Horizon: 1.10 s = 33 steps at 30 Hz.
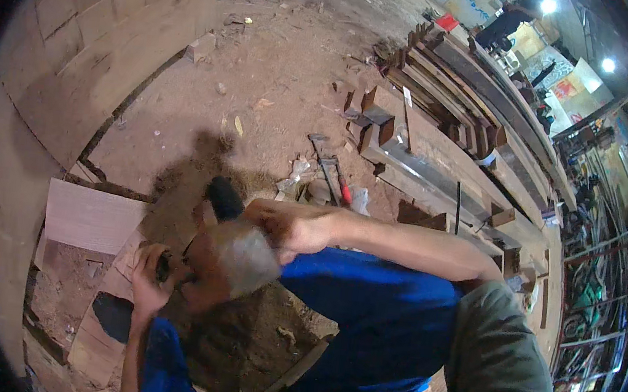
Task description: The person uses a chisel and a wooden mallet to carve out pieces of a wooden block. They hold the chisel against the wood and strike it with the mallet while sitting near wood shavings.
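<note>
My right hand (297, 229) is closed around a tool whose kind I cannot make out. Motion blur smears its brown-grey blocky part (234, 264), and a black cylindrical part (224, 199) sticks out beyond the hand. Left of it, my left hand (151, 277) has its fingers bent around a small dark object (163, 266), also too unclear to name. The blurred block hides what lies between the two hands. A pale wooden board (94, 216) lies beside my left hand. Below it runs another board (93, 349) with a dark oval patch (113, 317).
Large wooden panels (56, 100) line the left. A red-handled tool (344, 189) lies on the dusty ground (282, 62) ahead. Long beams (440, 163) are stacked to the right, beside a metal rack (609, 303). Another person (504, 25) is far back.
</note>
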### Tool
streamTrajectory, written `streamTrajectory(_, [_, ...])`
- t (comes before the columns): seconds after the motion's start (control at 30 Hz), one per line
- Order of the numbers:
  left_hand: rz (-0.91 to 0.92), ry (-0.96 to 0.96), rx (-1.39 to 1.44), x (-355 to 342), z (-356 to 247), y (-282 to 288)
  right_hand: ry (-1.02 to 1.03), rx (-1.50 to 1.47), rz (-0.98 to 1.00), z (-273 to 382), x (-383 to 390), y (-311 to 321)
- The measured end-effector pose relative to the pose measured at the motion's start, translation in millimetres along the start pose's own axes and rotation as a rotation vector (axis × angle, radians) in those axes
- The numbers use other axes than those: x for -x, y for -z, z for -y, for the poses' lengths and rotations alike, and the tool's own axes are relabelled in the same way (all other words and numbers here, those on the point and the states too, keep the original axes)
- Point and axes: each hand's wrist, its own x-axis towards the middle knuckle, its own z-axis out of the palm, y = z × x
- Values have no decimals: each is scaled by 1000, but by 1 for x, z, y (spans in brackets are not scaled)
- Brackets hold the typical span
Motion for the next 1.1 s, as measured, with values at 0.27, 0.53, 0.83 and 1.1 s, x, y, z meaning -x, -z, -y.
streamTrajectory(0.27, [17,-9,2,3,3,-5,32,423,79,-44,-15,-10])
streamTrajectory(0.53, [-5,-32,3,-2,1,8,76,256,8,48,-5,-6])
streamTrajectory(0.83, [2,-161,-61,-7,-11,8,24,176,-4,17,-8,-12])
streamTrajectory(1.1, [47,-43,-40,-11,-22,10,55,194,-31,34,1,-7])
